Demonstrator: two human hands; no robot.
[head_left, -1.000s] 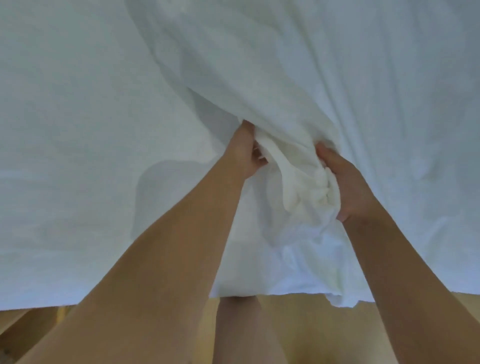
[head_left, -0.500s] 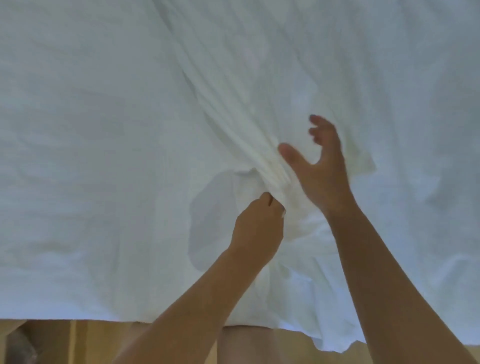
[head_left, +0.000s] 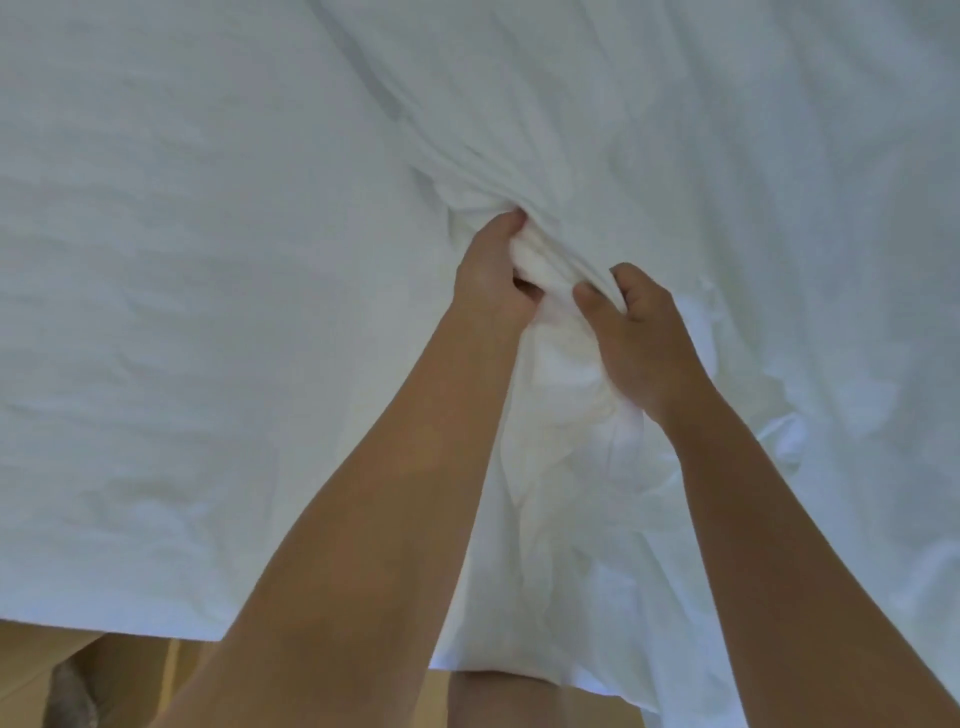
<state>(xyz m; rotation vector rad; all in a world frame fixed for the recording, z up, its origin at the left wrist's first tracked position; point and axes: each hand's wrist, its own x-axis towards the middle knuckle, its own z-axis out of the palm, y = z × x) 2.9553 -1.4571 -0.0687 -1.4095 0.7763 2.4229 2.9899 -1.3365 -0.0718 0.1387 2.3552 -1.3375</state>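
Your left hand (head_left: 488, 283) grips a gathered ridge of the white sheet (head_left: 234, 312), with the fingers (head_left: 506, 226) curled tight into the cloth. Your right hand (head_left: 641, 338) sits just beside it, clenched on the same bunch from the other side, so the two hands nearly touch.

The sheet spreads across almost the whole view (whatever lies under it is hidden). Folds fan away from your grip toward the top, and crumpled cloth hangs down between your forearms. The left part lies fairly flat, while the right part is creased. The near edge of the sheet ends low in the view, where a wooden floor (head_left: 145, 670) shows, along with part of your leg (head_left: 519, 699).
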